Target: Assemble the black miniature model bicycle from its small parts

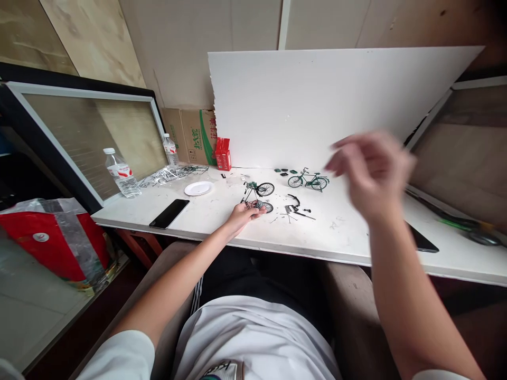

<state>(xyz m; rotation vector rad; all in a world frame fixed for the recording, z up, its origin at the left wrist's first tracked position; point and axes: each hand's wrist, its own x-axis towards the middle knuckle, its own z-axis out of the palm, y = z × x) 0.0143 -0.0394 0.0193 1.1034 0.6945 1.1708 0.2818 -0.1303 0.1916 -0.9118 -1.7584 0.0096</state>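
My left hand, low over the table's front part, is closed on a small model bicycle with black spoked wheels and a dark frame. One wheel sticks out past my fingertips and the other points away from me. Raised in the air on the right, my right hand is smeared by motion, so I cannot make out its fingers or anything in them. Beyond it stands a second, green model bicycle, upright on the table. Small black parts lie loose between the two bicycles, nearer to me.
Several dark green pieces lie at the back. On the left are a black phone, a white plate, parts frames, two water bottles, a red box and a cardboard carton. A white board stands behind.
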